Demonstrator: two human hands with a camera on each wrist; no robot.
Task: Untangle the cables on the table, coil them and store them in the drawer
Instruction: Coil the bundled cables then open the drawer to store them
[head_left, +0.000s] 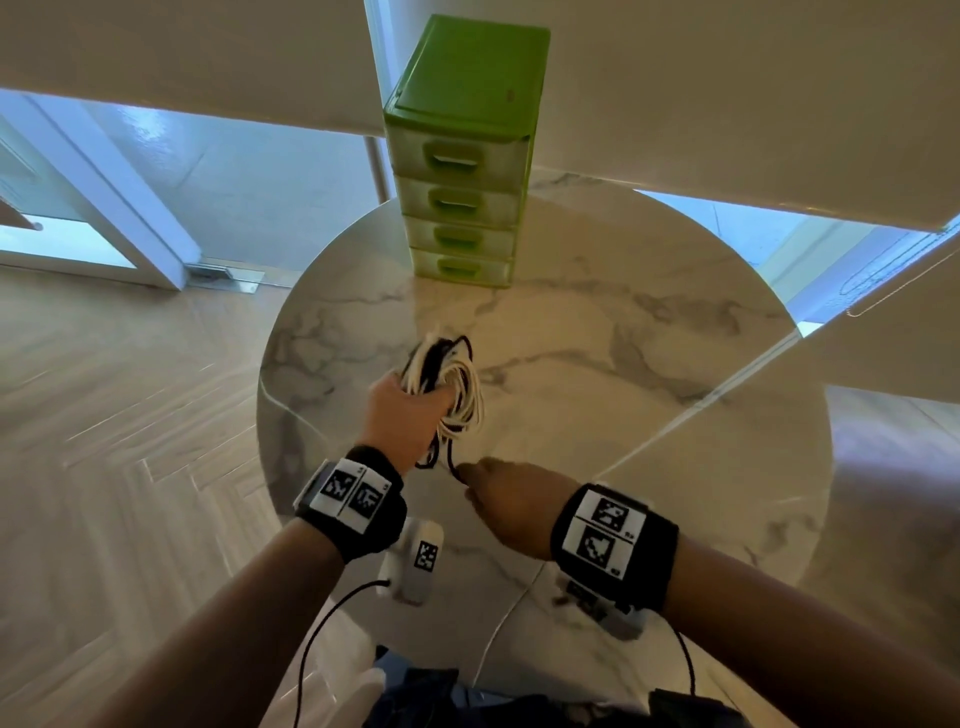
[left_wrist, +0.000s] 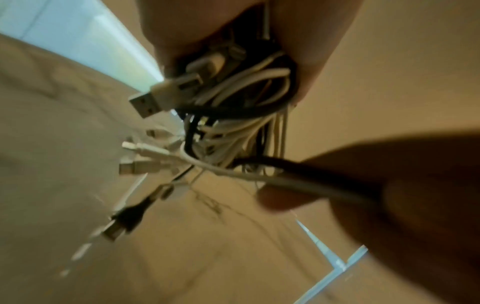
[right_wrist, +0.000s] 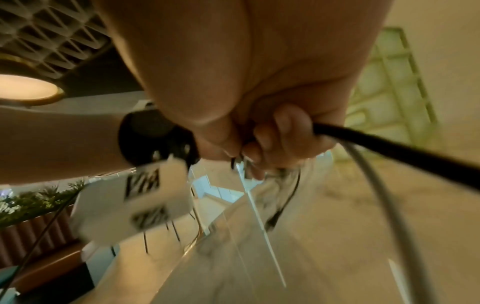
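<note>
My left hand (head_left: 410, 415) grips a tangled bundle of white and black cables (head_left: 452, 384) above the marble table (head_left: 649, 338). The left wrist view shows that bundle (left_wrist: 246, 88) with several USB plugs (left_wrist: 145, 105) hanging loose from it. Just below the bundle, my right hand (head_left: 498, 493) pinches a black strand (head_left: 454, 470) that trails out of it. In the right wrist view its curled fingers (right_wrist: 283, 127) hold a black cable (right_wrist: 389, 148) and a pale grey one (right_wrist: 384, 195). The green drawer unit (head_left: 467, 156) stands at the table's far edge with all drawers shut.
The round table's edge (head_left: 265, 395) lies just left of my hands, with wooden floor (head_left: 104, 415) beyond. Wrist cameras hang under both wrists, the left one (head_left: 415, 561) with a thin black lead. Bare marble spreads to the right of the bundle.
</note>
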